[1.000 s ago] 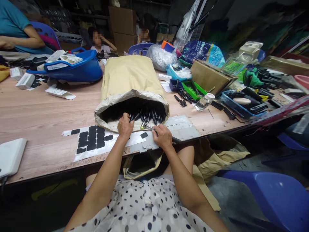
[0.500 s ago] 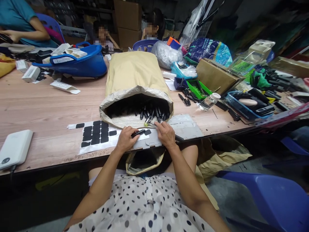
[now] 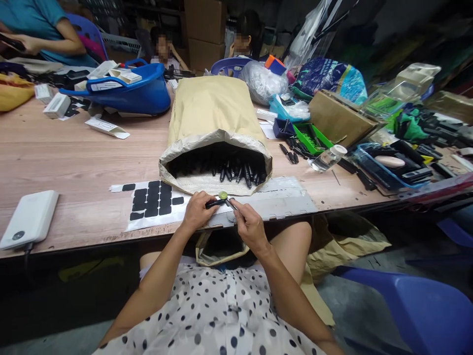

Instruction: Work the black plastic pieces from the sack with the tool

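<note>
My left hand [image 3: 197, 209] is closed around a slim black pen-shaped piece [image 3: 214, 202], which lies low over the table edge. My right hand [image 3: 251, 224] grips the thin metal handle of a small hammer [image 3: 223, 195], whose round yellow-green face sits right at the tip of the black piece. I cannot tell whether the two touch. Just behind my hands lies a paper sack [image 3: 212, 103], its mouth toward me and several black pen-shaped pieces [image 3: 240, 171] inside. To the left, a white sheet [image 3: 177, 211] carries black rounded stickers [image 3: 152, 199].
A grey board [image 3: 288, 197] lies along the table edge. On the left are a white power bank [image 3: 29, 217] and a blue scoop [image 3: 148, 91] holding small boxes. A green tray [image 3: 312, 138], a clear bottle [image 3: 328, 158] and a blue bin [image 3: 391, 167] stand right. People sit across the table.
The hammer's head has swung from the sack's mouth to the tip of the black piece, its round face now turned toward me. The view has shifted slightly left.
</note>
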